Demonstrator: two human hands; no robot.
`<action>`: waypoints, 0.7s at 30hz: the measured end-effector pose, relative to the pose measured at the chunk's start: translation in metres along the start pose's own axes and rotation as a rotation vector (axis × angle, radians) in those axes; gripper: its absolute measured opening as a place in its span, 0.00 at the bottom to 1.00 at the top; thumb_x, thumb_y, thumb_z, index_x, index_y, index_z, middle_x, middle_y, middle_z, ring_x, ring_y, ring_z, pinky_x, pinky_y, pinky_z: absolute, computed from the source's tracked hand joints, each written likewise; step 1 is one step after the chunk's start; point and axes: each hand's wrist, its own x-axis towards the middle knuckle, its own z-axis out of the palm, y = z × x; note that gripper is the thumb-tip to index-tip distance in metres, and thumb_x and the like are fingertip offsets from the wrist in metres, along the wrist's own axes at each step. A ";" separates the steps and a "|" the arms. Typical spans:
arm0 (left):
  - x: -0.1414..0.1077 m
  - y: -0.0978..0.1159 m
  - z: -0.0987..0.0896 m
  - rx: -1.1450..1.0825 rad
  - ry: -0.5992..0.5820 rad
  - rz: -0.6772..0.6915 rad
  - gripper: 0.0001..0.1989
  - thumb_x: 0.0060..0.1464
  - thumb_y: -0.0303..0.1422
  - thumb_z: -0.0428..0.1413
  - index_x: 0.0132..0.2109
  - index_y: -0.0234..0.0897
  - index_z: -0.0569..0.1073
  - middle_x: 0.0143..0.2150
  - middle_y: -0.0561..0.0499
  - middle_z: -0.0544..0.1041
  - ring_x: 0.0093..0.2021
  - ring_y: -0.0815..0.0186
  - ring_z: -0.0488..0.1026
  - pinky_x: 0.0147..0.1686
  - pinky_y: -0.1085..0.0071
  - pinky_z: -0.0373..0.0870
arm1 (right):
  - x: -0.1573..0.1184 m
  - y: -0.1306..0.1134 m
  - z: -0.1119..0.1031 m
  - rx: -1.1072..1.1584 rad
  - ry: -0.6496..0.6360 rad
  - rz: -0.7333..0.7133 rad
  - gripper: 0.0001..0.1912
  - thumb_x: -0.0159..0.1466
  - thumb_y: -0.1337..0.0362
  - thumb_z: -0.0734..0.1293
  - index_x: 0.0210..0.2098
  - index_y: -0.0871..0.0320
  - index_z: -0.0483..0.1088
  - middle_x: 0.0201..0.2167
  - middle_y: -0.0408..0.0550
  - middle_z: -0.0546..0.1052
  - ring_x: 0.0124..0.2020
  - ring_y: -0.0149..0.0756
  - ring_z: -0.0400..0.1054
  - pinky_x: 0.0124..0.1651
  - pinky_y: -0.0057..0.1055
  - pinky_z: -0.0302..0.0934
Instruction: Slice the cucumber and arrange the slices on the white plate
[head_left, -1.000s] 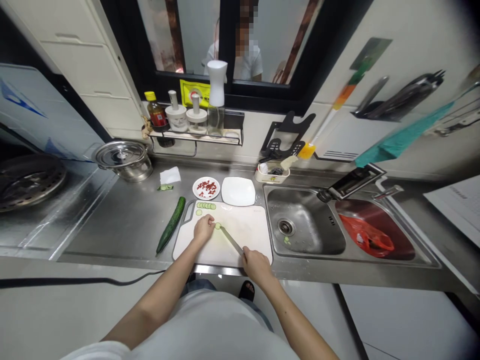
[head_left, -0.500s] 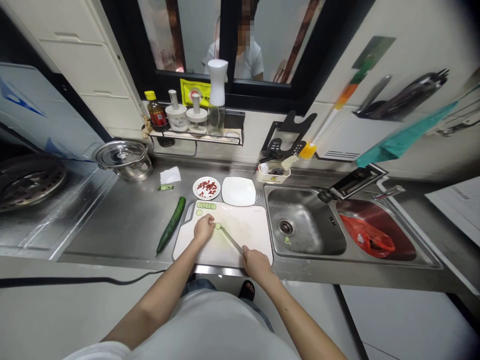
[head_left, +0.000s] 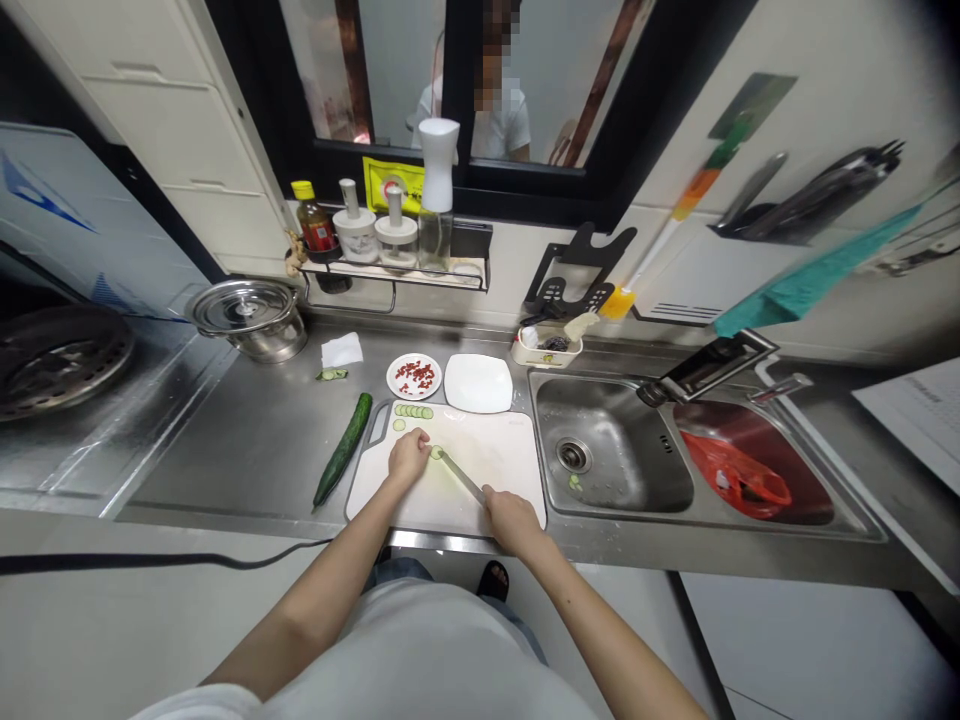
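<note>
1. Gripping the knife, the right hand has its fingers wrapped round the handle; the blade slants forward and left over the board.
2. The left hand is over the board, fingers bent close together beside a round green-edged piece; whether they pinch it, one cannot tell.
3. That piece lies just right of the left fingertips, at the knife's tip: between the hands, far nearer the left. The blade's long axis points at it.
4. Beyond the left hand, a row of slices and one loose slice lie near the board's far left corner.
5. Left of the board, a cucumber lies on the worktop, its long axis slanting forward and right.
6. Behind the board sit a dish of red bits and a plate.
</note>
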 end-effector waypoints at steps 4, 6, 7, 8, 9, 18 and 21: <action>0.000 -0.001 0.001 0.004 0.006 0.010 0.10 0.51 0.28 0.56 0.42 0.41 0.74 0.38 0.51 0.79 0.39 0.65 0.73 0.39 0.73 0.63 | 0.003 -0.002 -0.002 -0.003 0.010 -0.007 0.16 0.67 0.72 0.52 0.50 0.61 0.64 0.41 0.58 0.77 0.44 0.42 0.72 0.39 0.32 0.60; 0.001 -0.001 0.001 0.009 0.010 0.014 0.10 0.51 0.27 0.56 0.42 0.40 0.74 0.38 0.51 0.79 0.39 0.65 0.73 0.39 0.73 0.63 | 0.005 -0.003 -0.002 -0.006 0.010 -0.006 0.16 0.67 0.73 0.53 0.50 0.60 0.64 0.40 0.58 0.77 0.44 0.41 0.72 0.39 0.31 0.60; 0.001 -0.001 0.001 0.012 0.011 0.014 0.10 0.51 0.27 0.56 0.42 0.40 0.74 0.38 0.51 0.79 0.39 0.65 0.73 0.39 0.73 0.63 | 0.007 -0.003 -0.002 -0.007 0.011 -0.006 0.16 0.67 0.73 0.53 0.50 0.60 0.64 0.40 0.58 0.77 0.44 0.40 0.73 0.39 0.31 0.60; 0.001 -0.001 0.001 0.014 0.011 0.013 0.10 0.51 0.27 0.56 0.42 0.40 0.74 0.38 0.51 0.79 0.39 0.65 0.73 0.39 0.73 0.63 | 0.008 -0.003 -0.002 -0.007 0.012 -0.007 0.16 0.67 0.73 0.53 0.50 0.60 0.64 0.40 0.58 0.77 0.44 0.40 0.73 0.39 0.31 0.60; 0.001 -0.001 0.001 0.015 0.009 0.013 0.09 0.51 0.27 0.56 0.41 0.40 0.74 0.38 0.51 0.79 0.39 0.65 0.73 0.39 0.73 0.63 | 0.010 -0.003 -0.002 -0.007 0.014 -0.011 0.16 0.66 0.73 0.54 0.50 0.60 0.65 0.40 0.58 0.77 0.44 0.41 0.73 0.39 0.31 0.60; 0.001 0.000 0.000 0.008 -0.001 -0.007 0.09 0.52 0.27 0.56 0.41 0.41 0.74 0.38 0.51 0.79 0.39 0.65 0.73 0.39 0.73 0.63 | 0.013 -0.002 -0.001 -0.005 0.015 -0.022 0.17 0.65 0.73 0.54 0.51 0.60 0.65 0.40 0.59 0.77 0.44 0.42 0.73 0.39 0.32 0.60; 0.002 0.000 0.000 0.005 -0.002 -0.009 0.09 0.51 0.28 0.56 0.42 0.41 0.74 0.38 0.51 0.79 0.39 0.65 0.73 0.39 0.73 0.63 | 0.010 0.002 0.001 0.009 0.018 -0.031 0.17 0.66 0.73 0.53 0.50 0.60 0.65 0.40 0.58 0.77 0.44 0.41 0.73 0.39 0.32 0.60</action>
